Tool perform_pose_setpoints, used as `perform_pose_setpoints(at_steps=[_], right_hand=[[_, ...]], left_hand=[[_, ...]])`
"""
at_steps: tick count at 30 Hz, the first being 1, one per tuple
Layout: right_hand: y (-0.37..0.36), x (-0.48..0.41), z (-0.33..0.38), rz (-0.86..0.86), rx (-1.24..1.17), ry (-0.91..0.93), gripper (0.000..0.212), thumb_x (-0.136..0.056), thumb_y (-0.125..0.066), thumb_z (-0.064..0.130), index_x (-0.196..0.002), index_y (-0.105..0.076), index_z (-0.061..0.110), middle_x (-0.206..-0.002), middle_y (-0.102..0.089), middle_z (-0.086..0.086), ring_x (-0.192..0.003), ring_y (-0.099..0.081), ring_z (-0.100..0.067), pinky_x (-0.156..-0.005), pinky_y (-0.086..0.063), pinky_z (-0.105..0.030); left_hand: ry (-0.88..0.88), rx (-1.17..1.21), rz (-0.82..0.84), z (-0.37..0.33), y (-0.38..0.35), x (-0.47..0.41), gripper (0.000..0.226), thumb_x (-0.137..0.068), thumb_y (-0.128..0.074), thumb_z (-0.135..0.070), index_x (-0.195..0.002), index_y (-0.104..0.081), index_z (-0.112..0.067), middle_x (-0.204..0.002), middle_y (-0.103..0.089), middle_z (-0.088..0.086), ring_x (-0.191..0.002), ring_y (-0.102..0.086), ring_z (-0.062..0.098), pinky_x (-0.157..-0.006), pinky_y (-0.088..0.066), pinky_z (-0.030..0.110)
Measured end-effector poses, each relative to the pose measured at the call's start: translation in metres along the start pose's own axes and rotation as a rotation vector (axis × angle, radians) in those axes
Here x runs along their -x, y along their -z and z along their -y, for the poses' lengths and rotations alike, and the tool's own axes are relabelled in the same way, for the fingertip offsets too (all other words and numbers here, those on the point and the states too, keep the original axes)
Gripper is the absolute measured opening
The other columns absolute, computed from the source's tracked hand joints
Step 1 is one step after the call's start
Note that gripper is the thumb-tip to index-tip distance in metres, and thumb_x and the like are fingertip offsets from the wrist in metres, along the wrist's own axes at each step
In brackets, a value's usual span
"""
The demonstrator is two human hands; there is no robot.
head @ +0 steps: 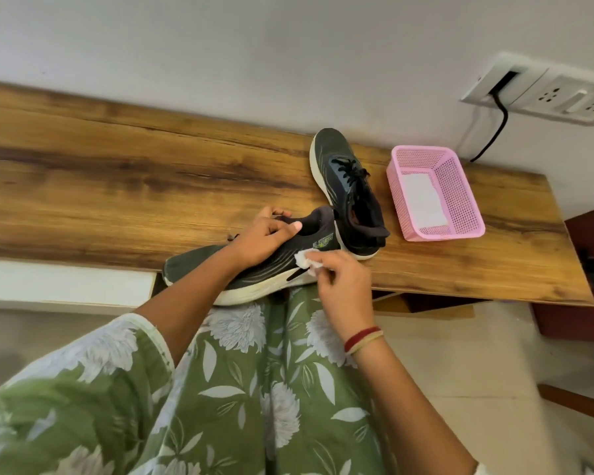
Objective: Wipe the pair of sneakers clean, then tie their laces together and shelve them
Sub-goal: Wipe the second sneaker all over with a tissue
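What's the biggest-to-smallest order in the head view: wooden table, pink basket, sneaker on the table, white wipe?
1. Wooden table
2. Pink basket and sneaker on the table: too alike to rank
3. White wipe

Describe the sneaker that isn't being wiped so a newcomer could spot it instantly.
Start at the long wooden tabletop against the white wall. Toward its right end, just left of the pink mesh basket, sits a dark sneaker with its toe toward the wall. Unlike its mate, it stands untouched.

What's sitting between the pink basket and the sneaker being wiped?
The other sneaker, resting on the wooden table; the head view shows it.
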State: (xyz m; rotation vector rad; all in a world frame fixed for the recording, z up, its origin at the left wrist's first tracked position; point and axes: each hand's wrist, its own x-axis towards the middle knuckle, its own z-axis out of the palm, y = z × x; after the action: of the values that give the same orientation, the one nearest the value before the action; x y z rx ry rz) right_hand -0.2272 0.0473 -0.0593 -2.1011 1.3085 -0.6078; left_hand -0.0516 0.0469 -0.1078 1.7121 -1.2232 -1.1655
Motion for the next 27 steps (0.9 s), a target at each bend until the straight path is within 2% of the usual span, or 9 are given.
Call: perform_pose_setpoints(at_steps=[3, 6, 9, 12, 17, 20, 22, 25, 27], right_hand=[[0.012, -0.012, -0.003, -0.206, 0.000, -0.088, 0.024, -0.084, -0.059, -0.003, -0.099, -0.072, 0.011, -0.111, -0.059, -0.004, -0.100, -0.053, -0.011, -0.091, -0.043, -0.023], [0.001, -0.015, 0.001, -0.210, 0.004, -0.145, 0.025, -0.083, -0.059, -0.002, -0.097, -0.073, 0.013, -0.104, -0.064, -0.004, -0.095, -0.060, -0.018, -0.086, -0.046, -0.027], [-0.019, -0.002, 0.007, -0.193, 0.082, -0.104, 0.028, -0.076, -0.060, -0.006, -0.091, -0.074, 0.014, -0.100, -0.067, -0.004, -0.091, -0.061, -0.024, -0.085, -0.049, -0.034], [-0.032, 0.010, 0.009, -0.154, 0.240, 0.043, 0.030, -0.068, -0.064, -0.009, -0.089, -0.072, 0.010, -0.097, -0.067, -0.006, -0.090, -0.060, -0.027, -0.085, -0.043, -0.028], [-0.036, 0.018, 0.008, 0.081, 0.412, 0.375, 0.027, -0.081, -0.052, 0.013, -0.099, -0.068, 0.001, -0.099, -0.066, -0.011, -0.099, -0.059, -0.027, -0.097, -0.040, -0.029], [-0.017, -0.006, -0.007, 0.002, 0.419, 0.318, 0.020, -0.078, -0.062, 0.001, -0.095, -0.070, 0.008, -0.096, -0.066, -0.007, -0.091, -0.060, -0.025, -0.083, -0.044, -0.028], [-0.008, -0.015, -0.008, -0.076, 0.414, 0.217, 0.020, -0.078, -0.058, -0.003, -0.092, -0.068, 0.007, -0.091, -0.065, -0.009, -0.082, -0.061, -0.028, -0.069, -0.049, -0.032], [-0.017, -0.006, 0.005, -0.098, 0.464, 0.204, 0.014, -0.080, -0.044, 0.002, -0.089, -0.054, 0.008, -0.068, -0.057, -0.008, -0.060, -0.057, -0.027, -0.049, -0.040, -0.030], [-0.023, 0.000, 0.012, -0.095, 0.531, 0.214, 0.020, -0.076, -0.054, 0.000, -0.089, -0.044, 0.010, -0.061, -0.054, -0.006, -0.052, -0.055, -0.024, -0.044, -0.036, -0.027]], left_hand=[[-0.081, -0.309, 0.029, -0.002, 0.017, 0.006, 0.030, -0.090, -0.055, -0.047, -0.093, -0.062, -0.019, -0.129, -0.038, -0.003, -0.113, -0.041, 0.008, -0.095, -0.032, 0.026], [-0.122, -0.479, 0.027, 0.008, 0.018, 0.014, 0.043, -0.084, -0.049, -0.067, -0.099, -0.050, -0.027, -0.113, -0.053, -0.002, -0.093, -0.053, 0.015, -0.070, -0.036, 0.027], [-0.167, -0.399, -0.088, 0.018, 0.009, 0.016, 0.043, -0.079, -0.053, -0.068, -0.089, -0.047, -0.026, -0.087, -0.060, -0.004, -0.077, -0.055, 0.015, -0.062, -0.037, 0.031], [-0.147, -0.227, -0.138, 0.021, 0.008, 0.014, 0.037, -0.074, -0.066, -0.060, -0.081, -0.051, -0.027, -0.077, -0.061, -0.003, -0.069, -0.055, 0.013, -0.062, -0.039, 0.029], [-0.140, -0.147, -0.155, 0.023, 0.007, 0.013, 0.038, -0.069, -0.068, -0.060, -0.079, -0.052, -0.027, -0.073, -0.058, -0.005, -0.061, -0.046, 0.006, -0.058, -0.035, 0.024], [-0.121, -0.162, -0.172, 0.023, 0.006, 0.012, 0.034, -0.074, -0.072, -0.053, -0.081, -0.052, -0.026, -0.072, -0.057, -0.007, -0.060, -0.045, 0.004, -0.057, -0.034, 0.025], [-0.106, -0.167, -0.171, 0.024, 0.005, 0.011, 0.031, -0.077, -0.072, -0.051, -0.081, -0.052, -0.027, -0.071, -0.057, -0.007, -0.061, -0.048, 0.005, -0.058, -0.036, 0.029], [-0.108, -0.193, -0.173, 0.023, 0.005, 0.012, 0.041, -0.068, -0.062, -0.066, -0.080, -0.051, -0.029, -0.072, -0.060, -0.005, -0.063, -0.052, 0.009, -0.059, -0.039, 0.032], [-0.108, -0.197, -0.170, 0.022, 0.005, 0.012, 0.044, -0.064, -0.055, -0.071, -0.078, -0.050, -0.030, -0.072, -0.059, -0.006, -0.065, -0.053, 0.012, -0.061, -0.041, 0.033]])
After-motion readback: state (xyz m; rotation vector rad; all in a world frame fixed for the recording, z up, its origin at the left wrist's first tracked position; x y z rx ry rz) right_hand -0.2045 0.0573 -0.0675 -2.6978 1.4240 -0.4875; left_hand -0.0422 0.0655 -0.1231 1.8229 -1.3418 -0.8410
